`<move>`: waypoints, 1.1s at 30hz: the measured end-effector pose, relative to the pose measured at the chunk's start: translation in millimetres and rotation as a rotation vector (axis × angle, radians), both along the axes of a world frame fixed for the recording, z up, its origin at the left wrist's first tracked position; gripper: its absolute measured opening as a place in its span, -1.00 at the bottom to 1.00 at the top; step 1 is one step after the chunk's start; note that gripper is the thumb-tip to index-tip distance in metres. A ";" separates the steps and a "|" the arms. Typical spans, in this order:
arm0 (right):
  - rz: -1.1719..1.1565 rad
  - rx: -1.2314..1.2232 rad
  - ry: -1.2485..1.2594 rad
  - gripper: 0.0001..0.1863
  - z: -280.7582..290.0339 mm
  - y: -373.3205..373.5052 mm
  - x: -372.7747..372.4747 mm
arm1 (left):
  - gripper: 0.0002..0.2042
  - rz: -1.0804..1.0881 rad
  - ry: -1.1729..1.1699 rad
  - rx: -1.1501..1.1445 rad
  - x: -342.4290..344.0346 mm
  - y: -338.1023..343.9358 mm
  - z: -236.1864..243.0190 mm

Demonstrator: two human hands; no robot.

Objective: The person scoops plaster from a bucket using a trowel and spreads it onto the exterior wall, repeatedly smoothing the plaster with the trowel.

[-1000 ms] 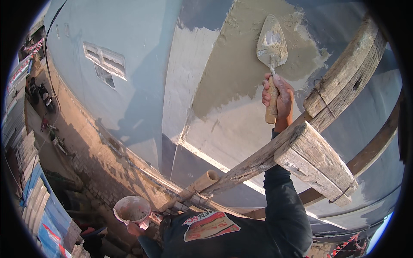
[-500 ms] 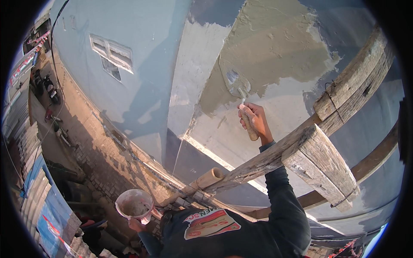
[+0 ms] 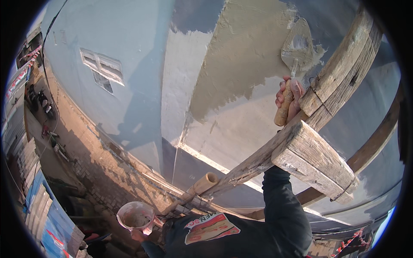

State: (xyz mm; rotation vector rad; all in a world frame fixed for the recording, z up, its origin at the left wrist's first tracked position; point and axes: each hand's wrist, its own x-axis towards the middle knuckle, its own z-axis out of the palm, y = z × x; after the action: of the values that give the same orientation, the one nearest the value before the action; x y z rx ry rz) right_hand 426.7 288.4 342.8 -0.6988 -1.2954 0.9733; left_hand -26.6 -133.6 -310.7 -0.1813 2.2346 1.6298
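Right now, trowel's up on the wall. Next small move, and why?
Probably draw the trowel down-left across the wet plaster. The right hand holds its blade at the patch's upper right edge, where the coat looks ragged. The left hand holds the bowl low, away from the wall.

I've got the trowel up high: wooden handle wrapped in my right-hand fingers, its grey steel blade smeared with plaster, pressed flat on the wall just above them. Pale bowl sits low, gripped by my left-hand fingers, wet mix inside.
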 end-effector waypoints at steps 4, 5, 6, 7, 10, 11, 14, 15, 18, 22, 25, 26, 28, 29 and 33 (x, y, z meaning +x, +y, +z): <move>0.094 -0.014 -0.001 -0.62 20.9 8.9 -41.1 | -0.74 -0.106 0.095 -0.065 2.1 9.4 1.6; 0.110 -0.022 -0.003 -0.62 19.3 21.1 -48.6 | -0.74 -0.087 0.065 -0.087 3.9 9.3 11.7; 0.147 -0.010 -0.034 -0.63 18.8 30.9 -52.4 | -0.73 -0.038 -0.045 -0.045 0.9 11.3 12.7; 0.183 0.001 -0.065 -0.65 14.7 37.2 -56.1 | -0.73 0.012 -0.155 -0.005 0.3 11.8 13.4; 0.165 -0.050 -0.140 -0.66 -6.5 49.3 -68.2 | -0.77 0.076 -0.180 0.062 11.6 28.2 47.7; 0.152 -0.088 -0.177 -0.68 -15.2 52.0 -70.0 | -0.78 0.118 -0.206 0.149 17.5 26.3 55.6; 0.185 -0.146 -0.187 -0.69 -41.0 54.7 -82.9 | -0.79 0.048 -0.131 0.109 11.9 11.1 29.5; 0.172 -0.166 -0.202 -0.69 -51.0 53.0 -84.9 | -0.78 0.035 -0.117 0.145 10.7 9.9 28.8; 0.192 -0.206 -0.220 -0.68 -86.5 51.0 -81.7 | -0.77 0.147 -0.168 0.153 13.1 24.0 43.0; 0.154 -0.331 -0.232 -0.69 -135.2 41.0 -82.9 | -0.76 0.126 -0.199 0.109 11.4 16.2 40.3; 0.187 -0.372 -0.234 -0.70 -172.5 36.9 -76.0 | -0.76 0.062 -0.190 0.067 10.6 10.2 45.3; 0.173 -0.396 -0.255 -0.70 -184.0 36.1 -71.7 | -0.76 0.089 -0.187 0.067 8.5 10.0 38.6; 0.161 -0.419 -0.287 -0.70 -204.1 32.4 -70.9 | -0.76 0.114 -0.182 0.098 10.7 6.9 37.9; 0.145 -0.436 -0.316 -0.69 -213.2 29.3 -70.2 | -0.77 0.134 -0.174 0.134 10.1 4.4 37.9; 0.125 -0.484 -0.480 -0.72 -244.6 22.0 -59.8 | -0.77 0.051 -0.093 0.058 9.9 4.6 41.8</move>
State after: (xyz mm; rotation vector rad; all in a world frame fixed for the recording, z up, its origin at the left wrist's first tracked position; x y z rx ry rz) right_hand 366.9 310.4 98.2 -1.2955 -1.5427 1.2908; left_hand -16.7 -129.0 -268.9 -0.2949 2.1273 1.6755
